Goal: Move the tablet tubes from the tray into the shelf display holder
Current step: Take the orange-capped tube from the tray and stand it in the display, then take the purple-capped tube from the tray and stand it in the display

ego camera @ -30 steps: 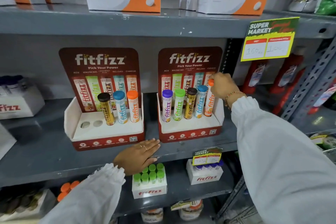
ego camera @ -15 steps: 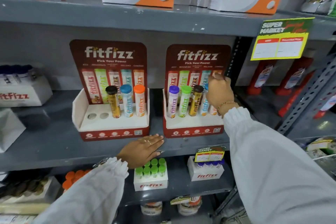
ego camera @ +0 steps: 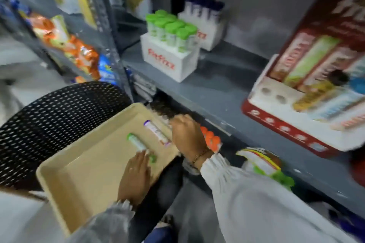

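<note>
looking down through a motion-blurred view, i see a beige tray (ego camera: 83,173) resting on a black perforated surface (ego camera: 49,124) beside a grey shelf (ego camera: 213,92). two tablet tubes lie on their sides in the tray: a green-capped tube (ego camera: 138,144) and, just beside it toward the shelf, a purple-capped tube (ego camera: 157,133). my left hand (ego camera: 136,177) lies flat and loose inside the tray, fingers spread forward, its fingertips touching the near end of the green-capped tube without closing around it. my right hand (ego camera: 187,136) is at the tray's far edge, next to the purple-capped tube, fingers curled downward; i cannot tell through the blur whether it is gripping anything. both arms wear white sleeves, and a thin bracelet sits on the right wrist. up on the shelf to the right stands the red and white display holder (ego camera: 292,124), tilted in this view, with two empty round holes on its left side and a few tubes standing to the right of them. farther back on the shelf is a white box of green-capped tubes (ego camera: 169,45), and behind it a white box of dark-capped tubes (ego camera: 205,17). orange caps (ego camera: 211,140) show on the level below, just past my right hand.
</note>
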`<state>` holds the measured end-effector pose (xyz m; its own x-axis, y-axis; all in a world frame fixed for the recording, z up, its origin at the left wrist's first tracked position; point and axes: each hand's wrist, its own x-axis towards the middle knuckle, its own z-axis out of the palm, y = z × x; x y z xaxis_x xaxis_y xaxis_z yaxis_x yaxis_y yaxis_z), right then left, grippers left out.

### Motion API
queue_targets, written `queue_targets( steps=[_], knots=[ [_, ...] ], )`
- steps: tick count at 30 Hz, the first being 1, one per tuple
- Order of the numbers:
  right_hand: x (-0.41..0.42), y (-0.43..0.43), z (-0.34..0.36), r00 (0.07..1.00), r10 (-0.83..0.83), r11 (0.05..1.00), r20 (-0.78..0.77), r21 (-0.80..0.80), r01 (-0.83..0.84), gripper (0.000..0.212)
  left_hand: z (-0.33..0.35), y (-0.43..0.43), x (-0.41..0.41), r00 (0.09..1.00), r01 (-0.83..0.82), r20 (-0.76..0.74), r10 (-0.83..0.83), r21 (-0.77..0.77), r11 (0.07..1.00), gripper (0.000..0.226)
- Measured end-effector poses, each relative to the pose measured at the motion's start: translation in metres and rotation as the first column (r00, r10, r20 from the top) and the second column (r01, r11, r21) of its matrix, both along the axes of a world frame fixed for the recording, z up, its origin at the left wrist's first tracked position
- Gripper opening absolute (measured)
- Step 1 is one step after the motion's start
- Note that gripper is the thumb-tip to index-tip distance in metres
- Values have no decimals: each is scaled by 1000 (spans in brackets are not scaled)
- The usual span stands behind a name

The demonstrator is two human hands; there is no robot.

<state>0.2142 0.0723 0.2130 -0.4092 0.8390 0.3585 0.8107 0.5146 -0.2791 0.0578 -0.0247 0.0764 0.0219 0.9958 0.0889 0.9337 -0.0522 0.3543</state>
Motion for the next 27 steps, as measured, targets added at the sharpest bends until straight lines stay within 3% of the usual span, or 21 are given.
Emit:
queue_targets(
  steps=[3, 6, 11, 19, 27],
  knots=[
    [-41, 13, -52, 984, 0, 931, 176, -359, 64, 28, -37, -20, -42, 983, -182, -63, 173, -182, 966, 77],
    [-65, 25, -90, 938, 9, 853, 347, -493, 174, 35, -64, -12, -56, 967, -254, -83, 240, -271, 929, 82],
    [-85, 52, -133, 879, -7, 829, 476, -489, 271, 33, -84, 28, -58, 968, -249, -51, 246, -325, 912, 62],
    [-110, 66, -165, 826, 5, 852, 564, -435, 292, 39, -95, 32, -53, 957, -290, -86, 277, -259, 921, 70],
    [-99, 67, -125, 941, -100, 777, 324, -566, 277, 34, -82, 31, -54, 963, -270, -77, 260, -343, 900, 74]
  ],
)
